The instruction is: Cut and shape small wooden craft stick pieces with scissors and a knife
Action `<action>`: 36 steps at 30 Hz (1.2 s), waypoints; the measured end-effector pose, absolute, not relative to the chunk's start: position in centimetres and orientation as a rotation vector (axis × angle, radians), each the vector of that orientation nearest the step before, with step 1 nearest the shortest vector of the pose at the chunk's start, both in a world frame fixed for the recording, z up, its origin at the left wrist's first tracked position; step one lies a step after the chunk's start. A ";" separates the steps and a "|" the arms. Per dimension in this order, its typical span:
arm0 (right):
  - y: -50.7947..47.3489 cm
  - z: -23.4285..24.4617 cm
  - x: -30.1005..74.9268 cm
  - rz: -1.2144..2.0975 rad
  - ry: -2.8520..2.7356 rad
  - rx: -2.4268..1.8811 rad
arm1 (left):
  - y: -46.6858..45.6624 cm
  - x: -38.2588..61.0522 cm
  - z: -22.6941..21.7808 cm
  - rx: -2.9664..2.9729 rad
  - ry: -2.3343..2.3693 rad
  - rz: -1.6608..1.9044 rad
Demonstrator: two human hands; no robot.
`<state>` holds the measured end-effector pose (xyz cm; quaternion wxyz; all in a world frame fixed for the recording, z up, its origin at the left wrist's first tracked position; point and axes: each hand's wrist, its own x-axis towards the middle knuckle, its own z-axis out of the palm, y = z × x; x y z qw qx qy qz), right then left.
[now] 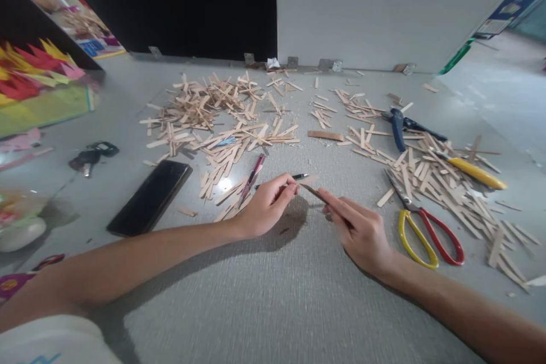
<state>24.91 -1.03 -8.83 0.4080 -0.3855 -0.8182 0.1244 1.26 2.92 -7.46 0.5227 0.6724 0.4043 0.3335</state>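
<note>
Over the middle of the grey worktop [239, 307], 2 bare hands meet nearly tip to tip. The left hand [269, 202] has its thumb and index finger pinched on a small wooden piece [296, 188], mostly covered by the fingertips; the close pinch seems meant to steady it while leaving its end exposed. The right hand [362, 233] is closed around a slim pointed blade [312, 190], index finger laid along it, probably for fine control of the point. That point is at or just beside the wooden piece; whether they touch, I cannot tell.

Craft sticks [205, 105] lie heaped beyond the left hand and scattered across to the right, likely kept outward so that the near area stays free for the forearms. On the right, scissors [410, 205] with 1 yellow and 1 red handle lie with their handles towards the person, which would make them easy to pick up. Beyond them rest a yellow utility knife [478, 173] and a dark blue hand tool [397, 129], both among the sticks. A smartphone [149, 199] lies flat beyond the left forearm, apparently set aside with the keys [87, 159].
</note>
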 end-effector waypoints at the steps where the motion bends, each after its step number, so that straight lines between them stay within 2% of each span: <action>1: -1.0 -8.8 24.9 0.314 -2.061 -0.971 | 2.9 1.2 -7.5 1.608 0.970 0.802; 17: -1.0 -8.7 24.8 0.329 -2.055 -0.989 | 3.0 1.2 -7.2 1.581 0.947 0.797; 25: -1.1 -8.4 24.7 0.199 -2.001 -1.150 | 2.8 1.3 -7.5 1.606 0.900 0.726; 36: -1.2 -7.8 24.5 0.295 -2.124 -0.988 | 3.4 1.2 -8.0 1.465 0.746 0.815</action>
